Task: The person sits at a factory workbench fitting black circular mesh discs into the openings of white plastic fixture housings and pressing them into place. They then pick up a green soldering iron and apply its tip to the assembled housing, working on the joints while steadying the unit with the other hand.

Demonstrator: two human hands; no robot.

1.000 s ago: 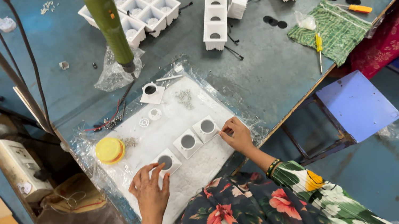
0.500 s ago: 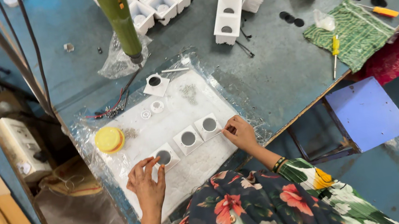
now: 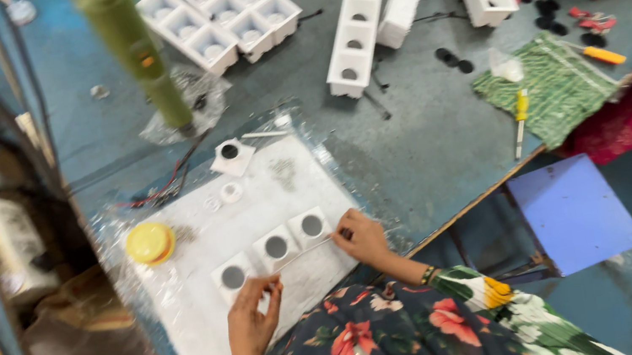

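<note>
My left hand [image 3: 253, 321] had its fingertips [image 3: 265, 284] pinched on the near edge of the white strip [image 3: 273, 251], at its left end. My right hand [image 3: 360, 238] had its fingers [image 3: 340, 235] curled and pressed on the strip's right end; I could not tell whether they gripped or only touched it. The strip, three square cells with round holes, lay flat between the two hands on the white sheet [image 3: 212, 323], itself on clear plastic [image 3: 112, 237]. Just beyond the fingers were a loose single cell [image 3: 231, 156] and small rings [image 3: 229, 192]; off to the left, a yellow cap [image 3: 149, 242]. Well beyond stood the green tool [image 3: 133, 54] and the white trays [image 3: 229, 16]. I judged the risk to be uneven pull: with one end pinched and the other merely pressed, the strip could twist or snap at a joint, or slide on the slick plastic and knock the rings away.
</note>
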